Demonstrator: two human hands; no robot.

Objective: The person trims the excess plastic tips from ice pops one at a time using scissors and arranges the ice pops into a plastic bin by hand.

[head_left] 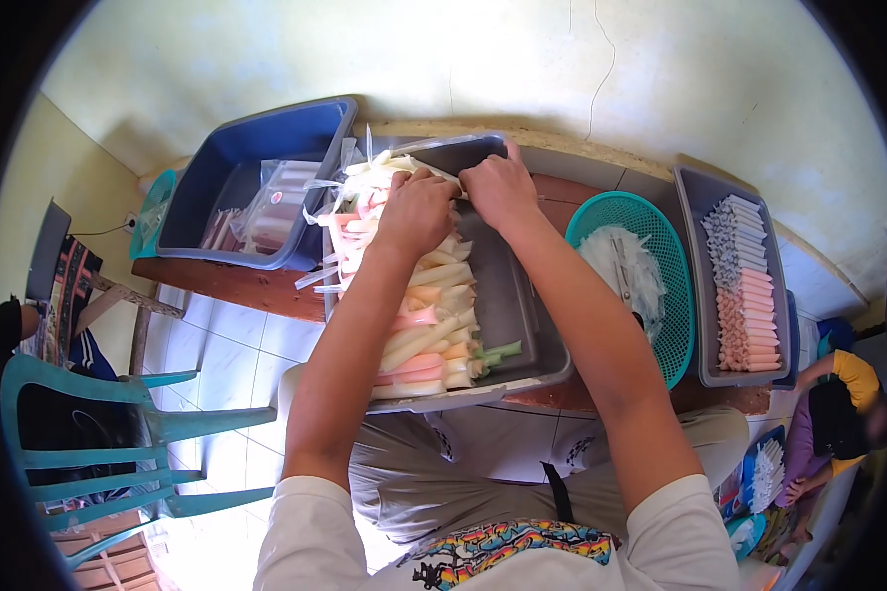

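A grey tub (552,360) stands before me, its left part filled with long plastic tubes (434,295) in cream, pink, orange and green. My left hand (419,212) lies over the tubes near the tub's far side, fingers curled down; what its fingertips hold is hidden. Beside it, my right hand (500,187) is at the far part of the tub, fingers bent together, at the end of a pale tube or strip of plastic too small to make out. Clear plastic ends stick out over the tub's left edge.
Left, a blue tub (192,222) holds bagged packs. To the right are a green basket (688,325) with clear plastic and scissors, and a grey tray (695,236) with rows of white and pink tubes. A green chair (99,458) stands lower left; another person (838,404) is at far right.
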